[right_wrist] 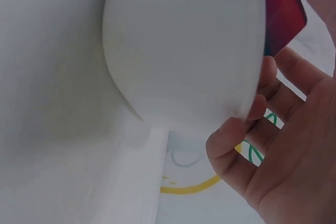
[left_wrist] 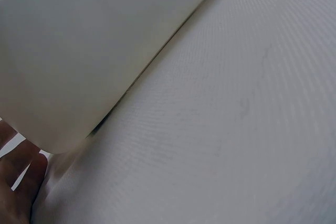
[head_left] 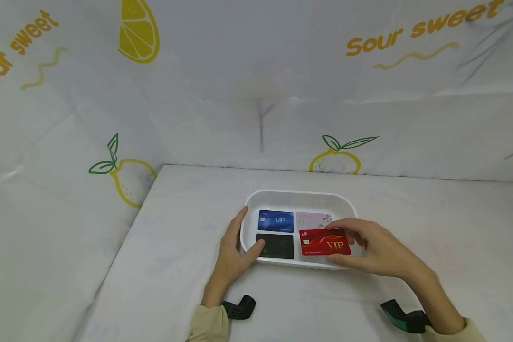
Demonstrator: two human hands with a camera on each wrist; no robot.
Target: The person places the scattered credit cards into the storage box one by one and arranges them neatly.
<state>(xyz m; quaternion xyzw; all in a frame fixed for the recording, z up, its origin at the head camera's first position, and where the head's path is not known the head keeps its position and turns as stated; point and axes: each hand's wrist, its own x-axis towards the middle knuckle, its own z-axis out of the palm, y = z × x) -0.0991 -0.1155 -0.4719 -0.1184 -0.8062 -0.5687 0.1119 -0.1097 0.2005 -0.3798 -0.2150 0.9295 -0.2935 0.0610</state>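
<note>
A white plastic tray (head_left: 278, 197) holds a blue VIP card (head_left: 275, 221) at back left, a pink card (head_left: 308, 220) at back right and a black card (head_left: 278, 247) at front left. My left hand (head_left: 234, 249) grips the tray's left end, thumb over the front rim and partly over the black card, fingers along the outside. With thumb and index finger my right hand (head_left: 374, 247) pinches a red VIP card (head_left: 320, 242) by its right end, above the tray's front right part. In the right wrist view the other fingers (right_wrist: 226, 140) touch the tray's rim. The red card partly covers the pink one.
The tray stands on a white-covered table (head_left: 184, 213). A white sheet (head_left: 222, 85) printed with lemons and lettering hangs behind and on the left. Dark wrist devices (head_left: 241, 308) sit at both wrists.
</note>
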